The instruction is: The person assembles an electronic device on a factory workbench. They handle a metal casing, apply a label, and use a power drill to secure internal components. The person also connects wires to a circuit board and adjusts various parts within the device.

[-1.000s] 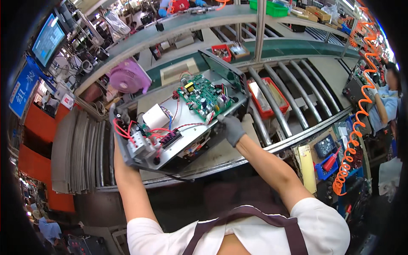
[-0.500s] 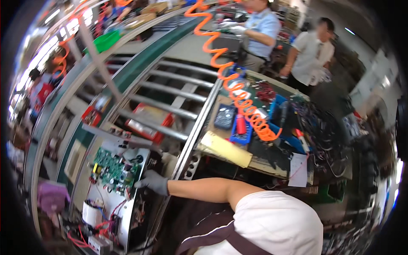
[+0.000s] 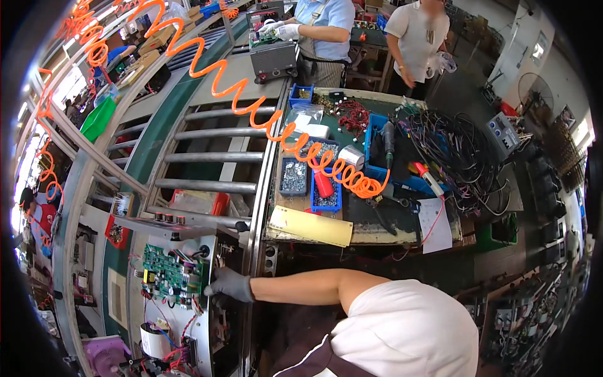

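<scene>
My right hand (image 3: 230, 285), in a grey glove, is closed at the right edge of an open metal chassis (image 3: 202, 339), its fingertips pressed on the rim. Inside the chassis sits a green circuit board (image 3: 173, 271) with wires and components. A white cylindrical part (image 3: 154, 340) and red wires (image 3: 179, 355) lie below the board. The chassis stands at the lower left on the roller line. My left hand is out of view.
A coiled orange air hose (image 3: 251, 116) hangs across the rollers (image 3: 210, 157) to the bench. Blue bins (image 3: 326, 198) of small fasteners, a yellow strip (image 3: 311, 225), a screwdriver (image 3: 389, 141) and black cables (image 3: 455, 144) lie there. A gloved co-worker (image 3: 326, 31) and another person (image 3: 418, 38) stand beyond.
My view has swung, so the bench and hose sit further left in it. My right hand stays at the chassis edge. The co-worker's chassis has come into view.
</scene>
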A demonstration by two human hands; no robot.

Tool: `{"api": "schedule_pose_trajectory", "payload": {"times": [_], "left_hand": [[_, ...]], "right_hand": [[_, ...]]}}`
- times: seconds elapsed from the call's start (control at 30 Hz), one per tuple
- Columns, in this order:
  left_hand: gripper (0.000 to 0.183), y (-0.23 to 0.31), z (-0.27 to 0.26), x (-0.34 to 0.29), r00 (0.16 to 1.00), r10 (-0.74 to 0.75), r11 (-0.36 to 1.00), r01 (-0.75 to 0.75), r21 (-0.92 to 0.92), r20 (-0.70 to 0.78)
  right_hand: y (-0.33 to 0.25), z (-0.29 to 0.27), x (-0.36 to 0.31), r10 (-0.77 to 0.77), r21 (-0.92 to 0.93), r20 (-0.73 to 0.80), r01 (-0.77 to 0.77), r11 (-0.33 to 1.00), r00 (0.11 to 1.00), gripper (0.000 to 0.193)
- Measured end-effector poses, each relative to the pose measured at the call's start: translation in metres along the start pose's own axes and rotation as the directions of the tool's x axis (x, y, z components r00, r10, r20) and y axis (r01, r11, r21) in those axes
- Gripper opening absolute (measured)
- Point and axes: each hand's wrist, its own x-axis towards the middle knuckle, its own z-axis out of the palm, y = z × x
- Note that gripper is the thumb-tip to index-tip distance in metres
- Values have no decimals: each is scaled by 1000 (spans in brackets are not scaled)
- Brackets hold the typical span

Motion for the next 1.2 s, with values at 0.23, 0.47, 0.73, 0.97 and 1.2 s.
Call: {"api": "schedule_pose_trajectory", "payload": {"times": [0.23,0.47,0.73,0.97,1.2], "left_hand": [[73,38,-6,-2,993,-110,666,37,745,50],[54,34,-2,-7,980,103,552,-200,809,172],[51,76,14,-25,972,-36,659,-151,737,232],[74,17,-2,-25,974,221,954,-228,193,54],[78,34,-5,-35,983,166,953,-180,245,76]], "right_hand": [[3,-9,-2,16,-50,63,-13,999,998,24],[-16,0,-12,109,-100,80,-101,990,991,30],[-28,-1,-20,47,-179,4,-46,983,999,23],[-10,2,-13,8,-122,34,-4,992,999,26],[-35,2,-30,55,-203,-13,-56,978,998,34]]}}
